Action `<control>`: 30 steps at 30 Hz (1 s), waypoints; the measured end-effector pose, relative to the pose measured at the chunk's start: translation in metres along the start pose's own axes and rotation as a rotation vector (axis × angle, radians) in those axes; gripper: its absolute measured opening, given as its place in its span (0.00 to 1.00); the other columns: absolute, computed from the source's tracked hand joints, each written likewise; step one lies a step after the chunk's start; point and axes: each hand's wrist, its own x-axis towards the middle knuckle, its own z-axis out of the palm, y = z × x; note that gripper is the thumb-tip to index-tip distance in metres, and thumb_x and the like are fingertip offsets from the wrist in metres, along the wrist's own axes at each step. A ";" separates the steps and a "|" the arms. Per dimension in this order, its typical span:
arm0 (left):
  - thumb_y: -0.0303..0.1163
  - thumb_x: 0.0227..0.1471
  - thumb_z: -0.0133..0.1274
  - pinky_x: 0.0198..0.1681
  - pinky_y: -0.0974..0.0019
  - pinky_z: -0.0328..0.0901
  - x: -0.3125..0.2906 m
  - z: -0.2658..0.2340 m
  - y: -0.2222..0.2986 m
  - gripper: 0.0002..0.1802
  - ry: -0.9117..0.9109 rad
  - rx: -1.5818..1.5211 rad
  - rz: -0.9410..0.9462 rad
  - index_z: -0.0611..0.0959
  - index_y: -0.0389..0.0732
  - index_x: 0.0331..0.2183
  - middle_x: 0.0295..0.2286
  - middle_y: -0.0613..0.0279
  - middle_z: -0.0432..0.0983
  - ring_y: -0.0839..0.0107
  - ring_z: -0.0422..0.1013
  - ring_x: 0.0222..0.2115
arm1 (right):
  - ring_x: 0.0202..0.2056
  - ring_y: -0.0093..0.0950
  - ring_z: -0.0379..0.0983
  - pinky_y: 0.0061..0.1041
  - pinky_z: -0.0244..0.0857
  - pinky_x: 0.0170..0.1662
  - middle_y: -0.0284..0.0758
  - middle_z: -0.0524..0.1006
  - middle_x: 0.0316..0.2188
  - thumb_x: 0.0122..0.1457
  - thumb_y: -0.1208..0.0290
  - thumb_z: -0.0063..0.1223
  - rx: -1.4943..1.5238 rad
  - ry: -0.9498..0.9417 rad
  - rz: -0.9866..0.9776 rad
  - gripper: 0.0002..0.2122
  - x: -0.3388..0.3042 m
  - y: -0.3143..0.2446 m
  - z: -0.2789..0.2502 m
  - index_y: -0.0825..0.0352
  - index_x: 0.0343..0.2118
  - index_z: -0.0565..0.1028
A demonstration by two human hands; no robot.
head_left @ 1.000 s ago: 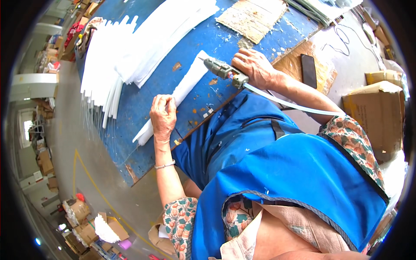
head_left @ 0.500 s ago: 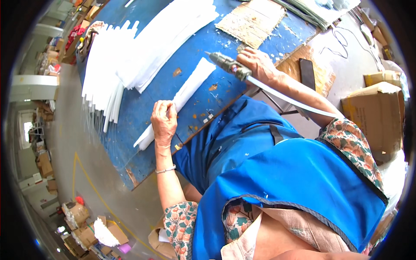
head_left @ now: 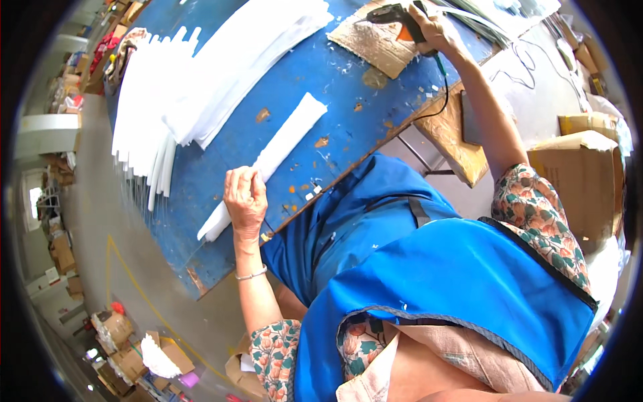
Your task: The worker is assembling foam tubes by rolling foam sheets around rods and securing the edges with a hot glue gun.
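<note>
White foam-like material, folded into a long flat strip, lies on the blue worktop, its long axis slanting from its near end by the worktop's front edge up and away toward the worktop's middle. The left hand presses down on the strip's near part, fingers close together and flat on it. Far beyond the strip's other end, the right hand has its fingers wrapped round a glue gun, whose nozzle points left over a cardboard sheet. Judging by how things lie, the strip looks folded and held to set, with the gun parked away from it. Beyond the strip, stacks of white strips fan across the worktop's far side; whether they are finished pieces cannot be told.
</note>
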 end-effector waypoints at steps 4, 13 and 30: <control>0.18 0.45 0.52 0.30 0.60 0.64 -0.008 -0.002 0.000 0.05 -0.004 0.016 -0.037 0.75 0.36 0.28 0.26 0.56 0.70 0.58 0.68 0.26 | 0.33 0.37 0.74 0.34 0.67 0.36 0.40 0.76 0.31 0.54 0.58 0.52 -0.123 0.046 0.351 0.13 -0.010 -0.118 -0.086 0.61 0.35 0.78; 0.19 0.45 0.53 0.30 0.60 0.64 -0.005 -0.002 0.003 0.06 -0.022 0.031 -0.063 0.76 0.36 0.29 0.26 0.55 0.70 0.59 0.67 0.26 | 0.29 0.23 0.74 0.22 0.68 0.34 0.35 0.78 0.29 0.51 0.70 0.58 1.132 -0.257 -0.388 0.09 0.009 -0.206 -0.047 0.68 0.33 0.79; 0.18 0.43 0.55 0.30 0.61 0.64 -0.007 -0.004 0.003 0.08 -0.040 0.044 -0.078 0.76 0.36 0.30 0.26 0.55 0.71 0.59 0.67 0.26 | 0.28 0.21 0.69 0.19 0.62 0.30 0.32 0.73 0.27 0.53 0.76 0.55 1.222 -0.385 -0.619 0.05 0.021 -0.221 -0.047 0.67 0.33 0.78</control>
